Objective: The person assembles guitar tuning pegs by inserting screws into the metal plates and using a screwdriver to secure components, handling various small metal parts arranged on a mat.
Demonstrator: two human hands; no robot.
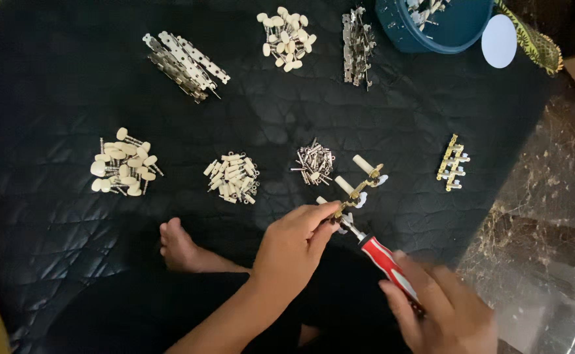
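Black quilted cloth (71,249) is spread beneath. At lower centre, a brass tuner strip (359,187) is pinched by the left hand (292,246); a red-handled screwdriver (384,261) is gripped by the right hand (441,311), tip at the strip.

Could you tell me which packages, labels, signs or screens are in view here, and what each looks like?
No labels, signs or screens show.
Tub: top edge right of centre, round, dark blue, holding small metal parts.
Disc: just right of the tub, round, plain white, perhaps a lid.
Everything else lies unpackaged in loose piles on the black mat.
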